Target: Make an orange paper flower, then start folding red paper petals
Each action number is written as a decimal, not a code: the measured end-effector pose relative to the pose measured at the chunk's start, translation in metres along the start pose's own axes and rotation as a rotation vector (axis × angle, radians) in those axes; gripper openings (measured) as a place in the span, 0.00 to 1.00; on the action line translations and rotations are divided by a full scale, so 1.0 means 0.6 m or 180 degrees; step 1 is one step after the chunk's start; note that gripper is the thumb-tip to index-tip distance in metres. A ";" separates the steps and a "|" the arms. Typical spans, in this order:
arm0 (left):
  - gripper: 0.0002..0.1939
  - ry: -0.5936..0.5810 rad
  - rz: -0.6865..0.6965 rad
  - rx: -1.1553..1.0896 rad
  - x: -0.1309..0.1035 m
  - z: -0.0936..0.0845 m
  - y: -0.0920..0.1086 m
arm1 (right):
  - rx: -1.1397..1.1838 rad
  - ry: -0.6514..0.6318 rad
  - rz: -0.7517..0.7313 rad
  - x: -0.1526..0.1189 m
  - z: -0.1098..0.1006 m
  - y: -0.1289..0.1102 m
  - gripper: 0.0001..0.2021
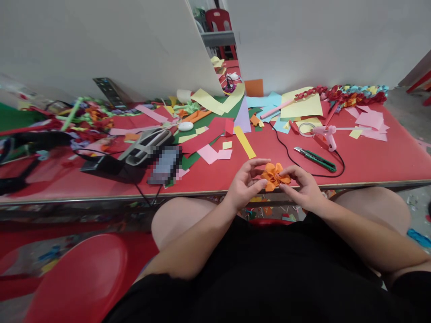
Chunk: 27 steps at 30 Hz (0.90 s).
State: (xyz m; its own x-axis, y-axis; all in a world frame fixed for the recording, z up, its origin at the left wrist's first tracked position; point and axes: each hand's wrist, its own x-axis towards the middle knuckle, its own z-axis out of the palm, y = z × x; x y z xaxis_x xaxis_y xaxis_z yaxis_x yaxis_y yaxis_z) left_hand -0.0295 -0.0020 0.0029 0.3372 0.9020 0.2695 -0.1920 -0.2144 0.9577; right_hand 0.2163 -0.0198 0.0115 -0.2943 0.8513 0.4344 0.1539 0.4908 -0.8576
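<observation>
An orange paper flower (274,176) with several rounded petals is held up near the front edge of the red table (215,178). My left hand (245,183) grips its left petals between thumb and fingers. From the other side, my right hand (302,185) pinches the right petals, with fingertips close to the gathered centre. Just beyond the right hand lie a green utility knife (315,159) and a pink glue gun (327,135) with a black cord. A yellow paper strip (245,142) lies behind the left hand.
Scattered coloured paper, a phone (164,165), a black stand (114,167) and a white mouse (185,126) cover the table's left and middle. Paper chains (357,95) run along the back right. A remote control (109,93) leans on the wall; a red stool (81,278) stands lower left.
</observation>
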 end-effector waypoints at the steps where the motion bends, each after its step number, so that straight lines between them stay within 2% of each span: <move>1: 0.27 0.0014 0.0024 0.0063 0.000 -0.001 -0.001 | 0.0001 0.0032 -0.0026 0.000 0.000 0.000 0.10; 7: 0.34 -0.0055 0.0036 0.0486 -0.005 -0.004 -0.003 | 0.0056 0.0149 0.0009 0.001 0.002 -0.003 0.10; 12: 0.35 -0.0130 -0.0030 0.0609 -0.007 -0.001 0.003 | 0.0013 0.0136 0.0074 0.000 0.002 -0.005 0.10; 14: 0.35 -0.0066 0.0182 0.0738 -0.006 0.001 0.004 | 0.0026 0.0159 0.0062 0.000 0.002 -0.004 0.10; 16: 0.33 0.0105 0.0599 0.1047 -0.006 0.004 0.005 | 0.0030 0.0218 0.0044 0.001 0.002 -0.004 0.10; 18: 0.29 0.0349 0.1092 0.1547 -0.007 0.008 0.007 | 0.0003 0.0314 0.0051 0.002 0.003 -0.005 0.09; 20: 0.23 0.0556 0.1404 0.2022 -0.008 0.014 0.008 | -0.0061 0.0402 0.0075 0.002 0.006 -0.005 0.09; 22: 0.19 0.0638 0.1477 0.2228 -0.010 0.021 0.009 | -0.0129 0.0434 0.0078 0.001 0.010 -0.005 0.09; 27: 0.15 0.0703 0.1439 0.2212 -0.014 0.030 0.003 | -0.0235 0.0451 0.0029 -0.003 0.022 -0.002 0.09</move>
State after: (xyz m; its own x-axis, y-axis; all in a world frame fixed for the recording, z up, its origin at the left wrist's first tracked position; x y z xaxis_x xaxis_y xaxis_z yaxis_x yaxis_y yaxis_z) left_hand -0.0159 -0.0170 0.0044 0.1632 0.7115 0.6835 0.3679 -0.6867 0.6270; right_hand 0.2044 -0.0247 0.0082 -0.1573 0.8708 0.4657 0.2263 0.4908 -0.8413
